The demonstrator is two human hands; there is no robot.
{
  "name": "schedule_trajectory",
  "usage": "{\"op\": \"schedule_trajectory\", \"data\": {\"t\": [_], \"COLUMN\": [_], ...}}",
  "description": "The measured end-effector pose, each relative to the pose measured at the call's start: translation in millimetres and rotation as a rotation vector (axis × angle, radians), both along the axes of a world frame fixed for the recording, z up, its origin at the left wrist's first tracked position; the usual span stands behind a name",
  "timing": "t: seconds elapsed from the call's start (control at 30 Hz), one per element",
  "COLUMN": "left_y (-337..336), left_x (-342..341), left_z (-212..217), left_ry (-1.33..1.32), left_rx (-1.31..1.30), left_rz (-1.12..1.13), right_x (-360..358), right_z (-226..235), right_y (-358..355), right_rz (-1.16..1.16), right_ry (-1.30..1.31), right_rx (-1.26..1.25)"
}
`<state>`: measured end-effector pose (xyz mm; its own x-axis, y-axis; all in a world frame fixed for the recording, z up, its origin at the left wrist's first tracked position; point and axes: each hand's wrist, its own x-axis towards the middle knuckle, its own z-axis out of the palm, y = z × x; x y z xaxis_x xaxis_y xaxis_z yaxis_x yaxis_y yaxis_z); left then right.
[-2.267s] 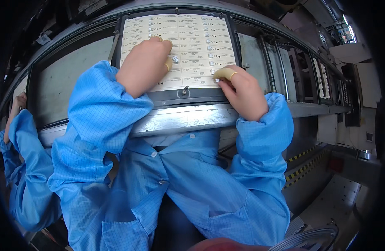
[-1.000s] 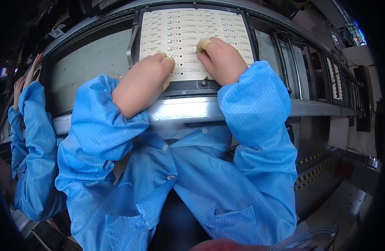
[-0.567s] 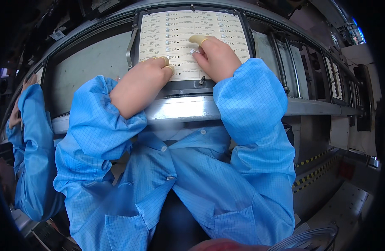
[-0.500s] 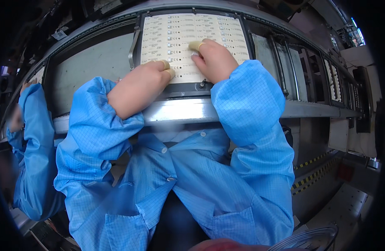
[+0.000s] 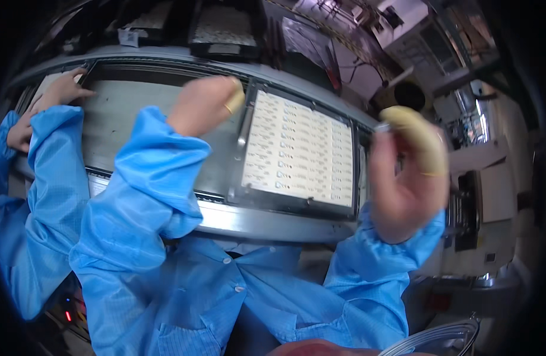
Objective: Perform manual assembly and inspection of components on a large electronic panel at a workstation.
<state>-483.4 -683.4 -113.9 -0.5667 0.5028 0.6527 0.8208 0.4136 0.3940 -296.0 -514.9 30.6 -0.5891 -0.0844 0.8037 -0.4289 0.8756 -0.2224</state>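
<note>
A panel of cream-coloured circuit boards (image 5: 300,151), printed in rows with small metallic parts, lies in a dark frame (image 5: 273,202) on the conveyor. My left hand (image 5: 203,105), yellow finger cots on its fingertips, is held just left of the frame, apart from the panel. Its fingers are curled together; whatever is between them is hidden. To the right of the panel my right hand (image 5: 406,178) is raised and blurred, also in yellow finger cots. Its thumb and finger pinch together at a tiny pale spot too smeared to name.
A co-worker's hand (image 5: 62,89) works over the conveyor at the far left. The conveyor's metal rail (image 5: 261,222) runs along the front. Behind it stand dark trays (image 5: 222,29) of small parts and a clear bag (image 5: 308,38).
Both hands have lifted off the panel, the left one up and leftward, the right one far to the right. The head view has turned, so the panel appears tilted and farther right.
</note>
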Motion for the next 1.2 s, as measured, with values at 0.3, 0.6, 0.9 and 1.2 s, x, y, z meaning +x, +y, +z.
{"op": "schedule_trajectory", "data": {"t": [0.3,0.6,0.9,1.2], "left_y": [-6.2,-6.0,-7.3,8.0], "left_x": [-3.7,0.9,1.2,-10.3], "left_z": [-10.1,-6.2,-6.4,-3.8], "left_ry": [-0.215,-0.222,-0.256,-0.948], "left_rx": [-0.241,-0.345,-0.325,0.254], "left_rz": [-0.086,-0.169,-0.184,-0.364], "right_x": [-269.2,-326.3,-352.3,-275.0], "right_z": [-17.8,-101.3,-128.6,-50.4], "right_y": [6.1,92.7,88.2,124.4], "right_rz": [-0.109,-0.512,-0.647,-0.255], "right_ry": [-0.281,-0.814,-0.834,-0.977], "right_rx": [0.104,0.148,0.325,-0.731]}}
